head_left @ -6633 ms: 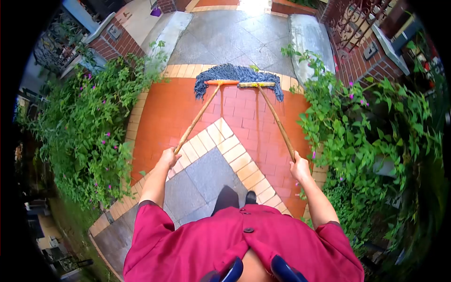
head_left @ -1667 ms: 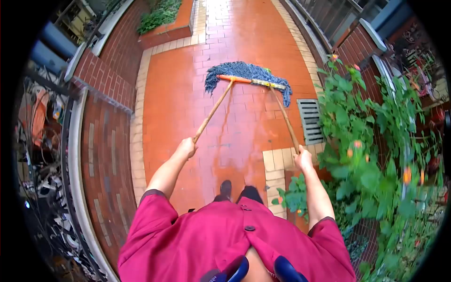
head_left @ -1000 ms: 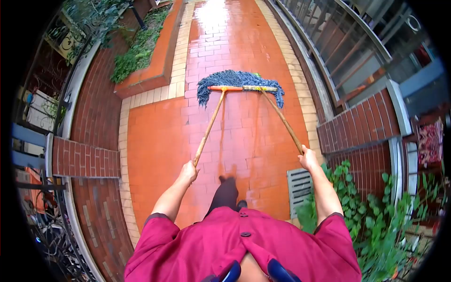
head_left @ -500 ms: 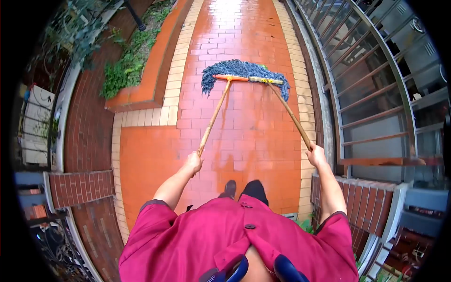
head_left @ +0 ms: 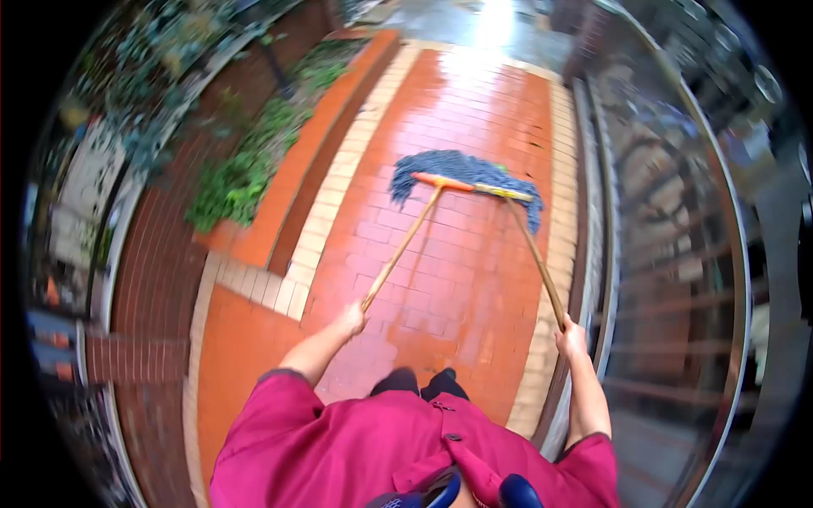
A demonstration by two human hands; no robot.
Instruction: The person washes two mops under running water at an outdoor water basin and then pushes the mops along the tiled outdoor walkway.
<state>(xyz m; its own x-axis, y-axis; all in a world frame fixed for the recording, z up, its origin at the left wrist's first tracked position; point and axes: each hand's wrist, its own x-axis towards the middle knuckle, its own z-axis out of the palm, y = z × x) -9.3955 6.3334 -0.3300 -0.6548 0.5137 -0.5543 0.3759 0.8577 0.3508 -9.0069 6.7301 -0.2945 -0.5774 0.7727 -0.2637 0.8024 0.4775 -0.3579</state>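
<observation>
My left hand is closed round the wooden handle of a mop with an orange-red head bar. A second wooden mop handle runs up from my right hand, whose fingers are wrapped round it. This other mop has a yellow head bar. Ahead of me the two heads lie side by side on the wet tiles, with blue-grey strands spread beyond the bars. Where one mop's strands end and the other's begin, I cannot tell.
Wet orange floor tiles stretch ahead between pale tile borders. A raised planter with an orange edge and green plants stands to the left. Along the right runs a metal-framed railing, blurred. Grey pavement lies beyond the tiles.
The view has tilted and moved forward along the walkway, bringing the grey pavement into sight. Both mops have advanced over the tiles with me, and both hands keep their grip.
</observation>
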